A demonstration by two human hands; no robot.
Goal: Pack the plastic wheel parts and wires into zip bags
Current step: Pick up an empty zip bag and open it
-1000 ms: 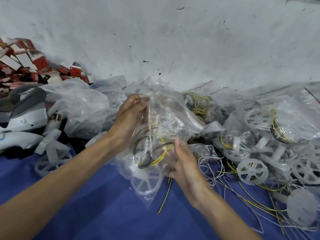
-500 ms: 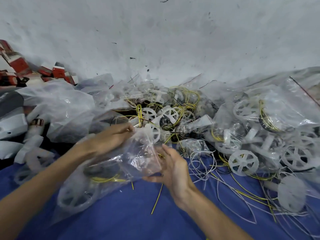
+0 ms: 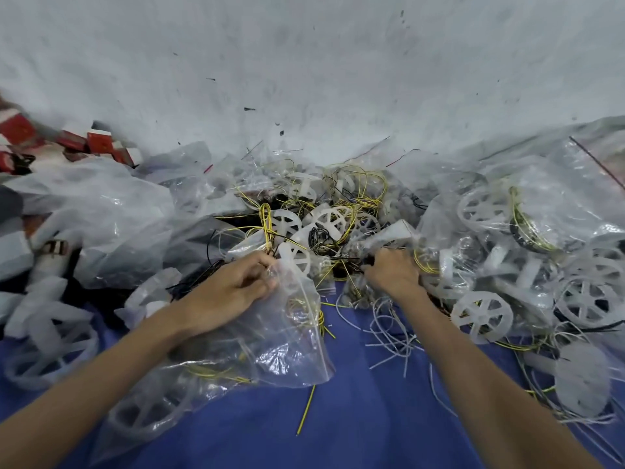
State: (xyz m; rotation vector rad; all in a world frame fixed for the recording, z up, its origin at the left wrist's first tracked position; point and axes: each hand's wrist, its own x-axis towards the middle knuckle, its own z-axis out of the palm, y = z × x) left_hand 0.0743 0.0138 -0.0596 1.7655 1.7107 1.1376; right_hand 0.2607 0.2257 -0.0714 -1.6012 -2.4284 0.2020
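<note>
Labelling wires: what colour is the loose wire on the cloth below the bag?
The loose wire is yellow; clearest in the head view.

Looks to me like a small, pretty rough packing workshop: scuffed white wall, a blue cloth as the work surface, and heaps of plastic wheels, loose wires, filled bags and red boxes piled along the back.
</note>
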